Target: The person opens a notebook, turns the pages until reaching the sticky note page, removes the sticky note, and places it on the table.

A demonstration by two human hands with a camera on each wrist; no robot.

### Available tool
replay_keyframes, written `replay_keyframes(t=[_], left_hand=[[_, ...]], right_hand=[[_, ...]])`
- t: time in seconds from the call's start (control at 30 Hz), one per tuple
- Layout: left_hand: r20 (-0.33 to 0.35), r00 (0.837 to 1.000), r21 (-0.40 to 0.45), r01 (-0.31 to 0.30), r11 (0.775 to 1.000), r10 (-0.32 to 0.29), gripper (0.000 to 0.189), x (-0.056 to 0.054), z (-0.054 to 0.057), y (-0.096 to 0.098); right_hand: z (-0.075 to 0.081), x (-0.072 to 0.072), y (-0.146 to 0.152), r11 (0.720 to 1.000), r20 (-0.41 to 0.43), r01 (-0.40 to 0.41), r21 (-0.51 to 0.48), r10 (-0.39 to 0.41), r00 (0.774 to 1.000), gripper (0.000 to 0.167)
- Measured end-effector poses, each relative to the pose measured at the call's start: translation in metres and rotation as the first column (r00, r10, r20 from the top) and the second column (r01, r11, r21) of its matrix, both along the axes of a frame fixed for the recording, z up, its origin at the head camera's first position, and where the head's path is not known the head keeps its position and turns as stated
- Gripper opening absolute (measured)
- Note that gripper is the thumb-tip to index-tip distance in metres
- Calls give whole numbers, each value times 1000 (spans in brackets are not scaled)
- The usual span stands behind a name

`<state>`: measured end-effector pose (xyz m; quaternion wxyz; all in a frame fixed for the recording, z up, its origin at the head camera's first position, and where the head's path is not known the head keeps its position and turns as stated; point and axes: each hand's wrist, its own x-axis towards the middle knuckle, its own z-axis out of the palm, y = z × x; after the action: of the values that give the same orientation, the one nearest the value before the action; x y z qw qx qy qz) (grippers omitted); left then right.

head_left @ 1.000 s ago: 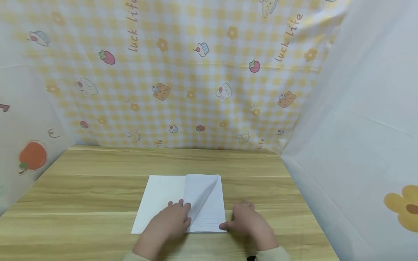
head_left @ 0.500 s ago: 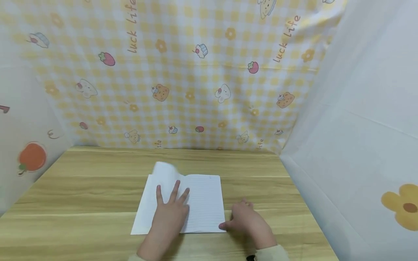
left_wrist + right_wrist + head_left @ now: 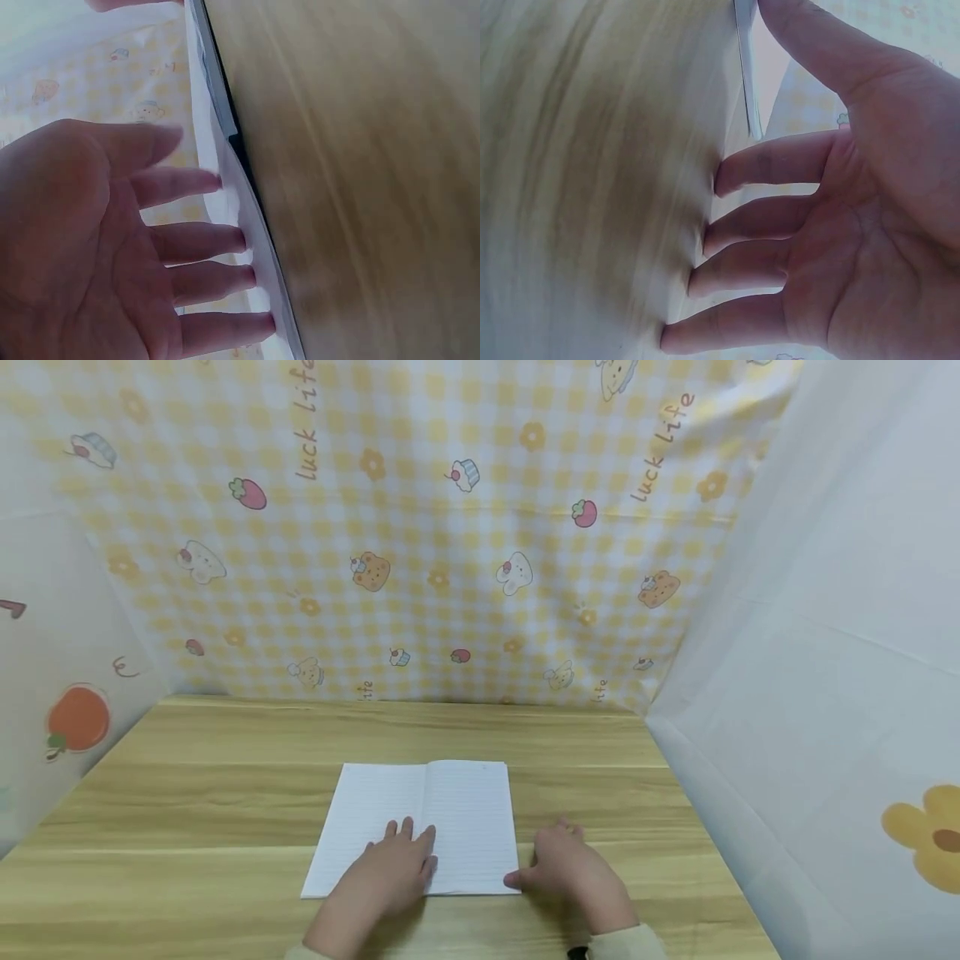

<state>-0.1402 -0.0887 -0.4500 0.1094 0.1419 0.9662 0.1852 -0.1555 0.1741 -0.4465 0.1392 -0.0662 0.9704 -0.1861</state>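
Observation:
A notebook lies open on the wooden table, with lined pages facing up on both sides. My left hand rests on the lower part of its left page beside the centre fold. In the left wrist view, the straight, spread fingers of the left hand press their tips on the paper. My right hand is at the lower right corner, its thumb on the page. Seen from the right wrist, the other fingers of that right hand touch the tabletop beside the notebook's edge.
The wooden tabletop extends around the notebook. Behind it hangs a yellow checked cloth with cartoon prints. White sheeting borders the right side, and a printed white sheet borders the left.
A page of the notebook has turned from right to left and now lies flat. My left hand reached up over it, spread, then came back down near the fold. My right hand stayed put.

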Motion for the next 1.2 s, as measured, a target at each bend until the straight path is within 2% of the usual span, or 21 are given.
replay_keyframes(t=[0.1,0.37,0.47,0.7,1.0,1.1,1.2], left_hand=[[14,1000,5,2,1000,-2,54,-1,1,0],[34,999,-10,-26,1000,27,87,-1,-2,7],[31,999,-19,-26,999,26,92,0,-3,9],[13,999,-32,-46,998,46,98,2,-2,12],[33,997,-6,-64,998,64,96,2,1,13],[43,997,17,-60,998,59,90,1,0,9],[43,998,52,-44,998,41,79,-2,-1,4]], right_hand=[[-2,0,2,1000,13,-12,-1,12,1000,58],[-4,1,1,1000,4,19,6,-19,1000,56],[-6,2,1,1000,-3,23,-1,-23,1000,57],[-9,0,1,999,-55,-40,16,41,998,62],[-15,-4,1,998,-80,-40,45,44,996,69],[-17,-4,0,998,-77,-29,56,34,996,72],[-11,-3,-2,997,-71,-23,75,28,997,73]])
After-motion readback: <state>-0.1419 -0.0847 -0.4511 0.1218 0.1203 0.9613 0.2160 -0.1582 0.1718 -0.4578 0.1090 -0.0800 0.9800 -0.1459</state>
